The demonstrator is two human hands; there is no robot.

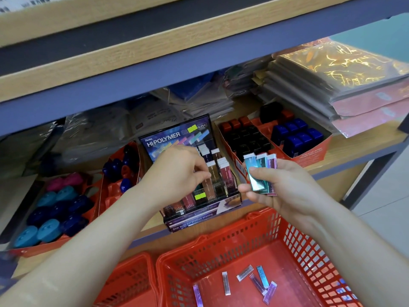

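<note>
Head view, nearest first: below both grips, the red plastic mesh basket [221,238] holds several loose slim erasers [262,276]. Above it the right hand [287,191] pinches a fan of three foil-sleeved slim erasers [261,173], thumb across them; that thumb should stay firm. Left of that grip, the left hand [174,173] curls into the dark Hi-Polymer display rack [177,138]; whether it pinches one I cannot tell. Best to lift straight up, clear of neighbouring rows.
</note>
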